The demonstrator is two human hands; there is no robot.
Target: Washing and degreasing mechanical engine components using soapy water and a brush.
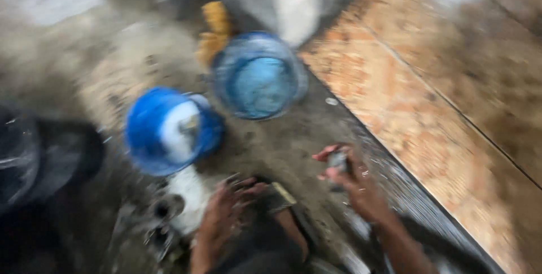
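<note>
Left hand (223,217) rests fingers-spread on the grimy floor (282,144), right hand (353,181) pinching a small grey object (337,161) near the blue bucket (169,130).

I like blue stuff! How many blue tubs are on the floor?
2. One blue tub sits left of centre, above the left hand. The other, see-through blue, is up beside it. The picture is blurry, so more may be hidden.

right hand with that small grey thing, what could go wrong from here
1. The right hand pinches a small grey object only with its fingers; it might slip onto the gritty floor.
2. The blue bowl and the clear blue tub sit close ahead; a reach could knock them.
3. The left hand rests among dark metal parts, which may scrape it.
</note>
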